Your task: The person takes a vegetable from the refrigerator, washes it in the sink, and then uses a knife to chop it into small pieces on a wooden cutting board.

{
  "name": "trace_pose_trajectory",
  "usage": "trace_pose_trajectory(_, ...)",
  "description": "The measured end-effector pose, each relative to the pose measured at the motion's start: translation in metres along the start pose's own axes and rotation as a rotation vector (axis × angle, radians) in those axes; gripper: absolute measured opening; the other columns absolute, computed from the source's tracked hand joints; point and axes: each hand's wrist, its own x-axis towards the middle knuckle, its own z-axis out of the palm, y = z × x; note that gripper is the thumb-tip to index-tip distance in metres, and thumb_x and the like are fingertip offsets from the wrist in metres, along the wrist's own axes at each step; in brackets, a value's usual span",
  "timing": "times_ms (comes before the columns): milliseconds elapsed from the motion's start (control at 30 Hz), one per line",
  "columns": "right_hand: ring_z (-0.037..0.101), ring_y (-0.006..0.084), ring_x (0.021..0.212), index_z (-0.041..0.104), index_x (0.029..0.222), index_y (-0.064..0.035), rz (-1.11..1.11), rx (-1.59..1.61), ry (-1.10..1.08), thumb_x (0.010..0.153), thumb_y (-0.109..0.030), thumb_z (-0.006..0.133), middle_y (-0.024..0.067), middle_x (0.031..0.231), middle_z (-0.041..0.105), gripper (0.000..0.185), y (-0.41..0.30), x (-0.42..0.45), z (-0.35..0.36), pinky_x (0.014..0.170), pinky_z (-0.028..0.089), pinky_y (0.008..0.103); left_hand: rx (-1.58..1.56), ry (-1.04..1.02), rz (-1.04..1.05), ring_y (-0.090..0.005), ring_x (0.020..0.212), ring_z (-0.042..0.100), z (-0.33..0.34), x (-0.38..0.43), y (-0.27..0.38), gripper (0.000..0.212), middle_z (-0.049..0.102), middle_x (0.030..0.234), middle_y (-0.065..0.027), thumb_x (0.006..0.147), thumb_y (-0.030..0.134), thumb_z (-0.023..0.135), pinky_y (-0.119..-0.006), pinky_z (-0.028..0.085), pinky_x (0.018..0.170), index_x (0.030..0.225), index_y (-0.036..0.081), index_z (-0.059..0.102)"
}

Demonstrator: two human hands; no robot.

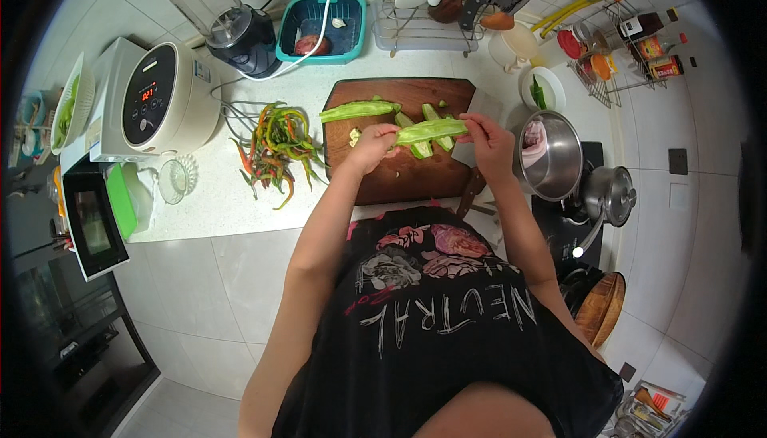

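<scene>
Between my two hands stretches a long pale-green piece of gourd, its hollowed inner side facing up. My left hand grips its left end and my right hand its right end. Beneath it, on the dark wooden cutting board, lie several cut green gourd pieces. Another long gourd piece rests at the board's upper left. Small pale scraps are beside my left hand. A cleaver with a wooden handle lies at the board's right edge, its blade partly hidden by my right hand.
Green and red chili peppers lie left of the board. A steel pot holding raw meat stands close to my right hand, below a white bowl. A teal basket, a blender and a multicooker stand farther back and left.
</scene>
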Motion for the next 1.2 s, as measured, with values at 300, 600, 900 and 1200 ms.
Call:
trace_pose_trajectory(300, 0.055, 0.0098, 0.057, 0.054, 0.083, 0.0029, -0.057, -0.010, -0.058, 0.075, -0.001, 0.045, 0.0071, 0.070, 0.056, 0.012, -0.012, -0.003, 0.002, 0.051, 0.043, 0.0181, 0.180, -0.050, -0.027, -0.0044, 0.057, 0.044, 0.006, 0.003, 0.002, 0.014, 0.051, 0.072, -0.0003, 0.071, 0.004, 0.045, -0.016, 0.038, 0.049, 0.084, 0.003, 0.052)
trace_pose_trajectory(600, 0.055, 0.0097, 0.057, 0.053, 0.083, 0.0033, -0.023, 0.000, 0.007, 0.075, -0.002, 0.045, 0.0073, 0.069, 0.056, 0.012, 0.003, -0.007, 0.001, 0.051, 0.043, 0.0182, -0.116, 0.005, 0.040, -0.0058, 0.051, 0.043, 0.008, 0.000, -0.002, 0.013, 0.048, 0.063, 0.0008, 0.071, 0.007, 0.046, -0.018, 0.033, 0.043, 0.082, 0.006, 0.050)
trace_pose_trajectory(900, 0.056, 0.0108, 0.055, 0.054, 0.081, 0.0014, 0.080, 0.110, -0.008, 0.075, -0.006, 0.047, 0.0067, 0.063, 0.056, 0.012, -0.006, -0.004, 0.005, 0.049, 0.042, 0.0189, 0.313, -0.024, 0.187, -0.0051, 0.052, 0.046, 0.006, 0.009, -0.005, 0.011, 0.050, 0.063, 0.0017, 0.073, 0.015, 0.050, -0.017, 0.036, 0.045, 0.078, 0.005, 0.051)
trace_pose_trajectory(1200, 0.055, 0.0108, 0.059, 0.053, 0.084, 0.0040, 0.075, 0.076, 0.027, 0.076, -0.003, 0.045, 0.0083, 0.073, 0.056, 0.013, 0.004, -0.008, 0.004, 0.053, 0.045, 0.0190, 0.062, 0.135, 0.266, -0.0128, 0.069, 0.050, 0.007, 0.003, -0.004, 0.014, 0.053, 0.078, -0.0020, 0.070, 0.005, 0.041, -0.026, 0.040, 0.054, 0.079, 0.002, 0.052)
